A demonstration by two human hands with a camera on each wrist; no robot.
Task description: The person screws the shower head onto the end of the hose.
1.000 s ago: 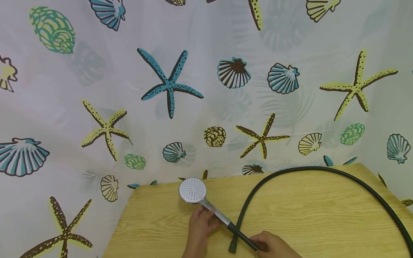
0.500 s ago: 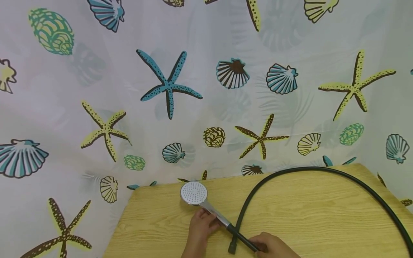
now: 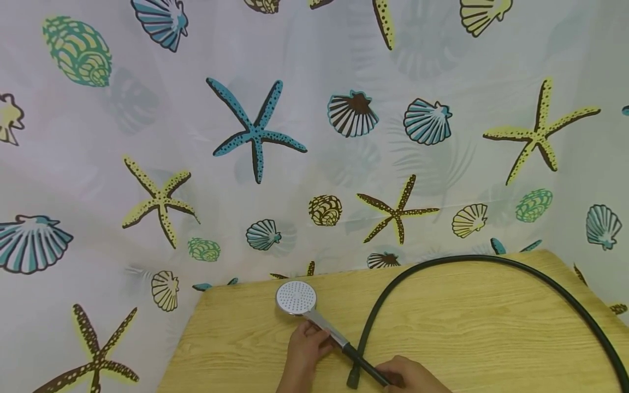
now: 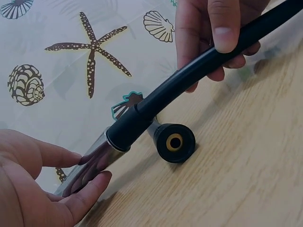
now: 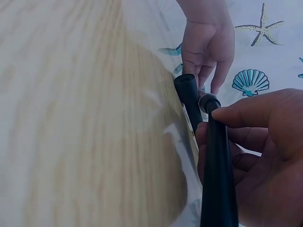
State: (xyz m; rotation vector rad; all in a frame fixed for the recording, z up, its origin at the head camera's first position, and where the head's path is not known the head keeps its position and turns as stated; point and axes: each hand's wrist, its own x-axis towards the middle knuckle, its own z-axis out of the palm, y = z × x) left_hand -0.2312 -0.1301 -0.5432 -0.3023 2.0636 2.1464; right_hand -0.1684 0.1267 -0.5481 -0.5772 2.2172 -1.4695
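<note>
A hand shower with a round, chrome-rimmed face (image 3: 296, 298) is tilted over the wooden table. My left hand (image 3: 303, 349) holds its chrome handle between thumb and fingers. A black collar (image 4: 129, 128) joins the handle's lower end to a black hose (image 4: 199, 66). My right hand (image 3: 413, 374) pinches this hose a short way past the collar, the thumb lying along it in the right wrist view. Behind the held stretch lies the hose's other end, a black connector (image 4: 165, 151) with a yellowish ring inside, seen in the left wrist view.
The black shower hose (image 3: 472, 257) arcs across the back of the wood-grain table (image 3: 231, 327) and leaves the head view at lower right. A white curtain (image 3: 295, 49) printed with shells and starfish hangs behind the table and along both sides.
The shower face has dropped slightly and shifted a little right. My right hand has moved slightly left with the hose. Both grips stay the same.
</note>
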